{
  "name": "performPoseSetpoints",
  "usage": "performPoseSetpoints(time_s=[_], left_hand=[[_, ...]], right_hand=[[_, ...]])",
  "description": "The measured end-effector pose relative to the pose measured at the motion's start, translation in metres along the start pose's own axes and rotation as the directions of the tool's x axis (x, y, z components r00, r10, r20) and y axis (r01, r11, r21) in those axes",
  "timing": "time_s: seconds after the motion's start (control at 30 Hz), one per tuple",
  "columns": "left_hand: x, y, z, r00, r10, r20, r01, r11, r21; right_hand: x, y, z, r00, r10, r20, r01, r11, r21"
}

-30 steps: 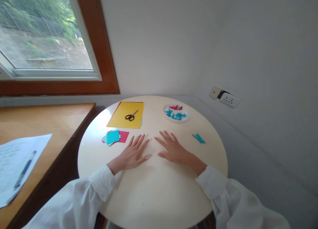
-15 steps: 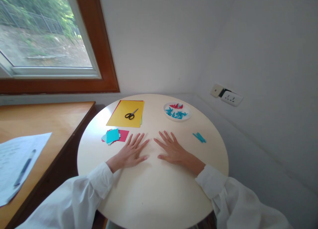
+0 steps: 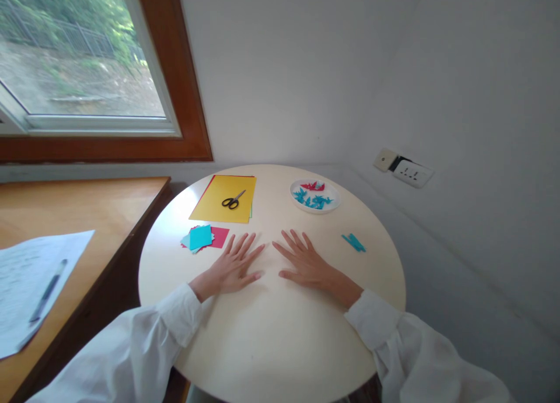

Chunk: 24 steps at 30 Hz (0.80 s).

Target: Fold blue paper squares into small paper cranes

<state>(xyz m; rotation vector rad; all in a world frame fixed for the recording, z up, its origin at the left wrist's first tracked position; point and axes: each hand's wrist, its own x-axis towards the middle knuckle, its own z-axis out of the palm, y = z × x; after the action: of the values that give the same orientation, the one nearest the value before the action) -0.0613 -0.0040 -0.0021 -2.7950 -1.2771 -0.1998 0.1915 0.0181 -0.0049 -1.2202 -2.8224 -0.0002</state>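
Paper squares (image 3: 200, 238) lie just beside the left fingers (image 3: 245, 249) — which, like the right fingers (image 3: 291, 242), are spread.

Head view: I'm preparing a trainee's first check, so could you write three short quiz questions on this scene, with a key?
1. What lies on the yellow sheet?
A) pen
B) scissors
C) dish

2. True or false: the left hand and right hand are both palm down with fingers spread.

3. Fill in: the stacked squares beside the left hand have a ____ one on top.

Key: 1 B; 2 true; 3 blue.
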Motion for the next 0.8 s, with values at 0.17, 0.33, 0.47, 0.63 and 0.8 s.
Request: performPoseSetpoints(time_s=[0.17, 0.33, 0.47, 0.63, 0.8], left_hand=[[-0.002, -0.004, 0.009, 1.0, 0.003, -0.013, -0.003, 1.0, -0.01], [-0.003, -0.005, 0.017, 1.0, -0.006, 0.011, 0.007, 0.999, -0.04], [-0.002, -0.005, 0.017, 0.999, -0.013, 0.038, 0.015, 0.998, -0.062], [-0.001, -0.003, 0.014, 0.998, -0.032, 0.061, 0.037, 0.996, -0.08], [-0.002, -0.001, 0.012, 0.997, -0.038, 0.061, 0.044, 0.995, -0.088]], right_hand=[[0.001, -0.001, 0.0, 0.999, 0.015, 0.049, -0.017, 0.999, 0.049], [0.001, -0.003, -0.001, 0.991, 0.044, 0.126, -0.057, 0.994, 0.097], [0.001, -0.004, -0.001, 0.993, 0.053, 0.107, -0.065, 0.992, 0.112], [0.0, -0.006, 0.001, 0.996, 0.064, 0.068, -0.072, 0.991, 0.109], [0.0, -0.006, 0.002, 0.997, 0.058, 0.05, -0.063, 0.993, 0.103]])
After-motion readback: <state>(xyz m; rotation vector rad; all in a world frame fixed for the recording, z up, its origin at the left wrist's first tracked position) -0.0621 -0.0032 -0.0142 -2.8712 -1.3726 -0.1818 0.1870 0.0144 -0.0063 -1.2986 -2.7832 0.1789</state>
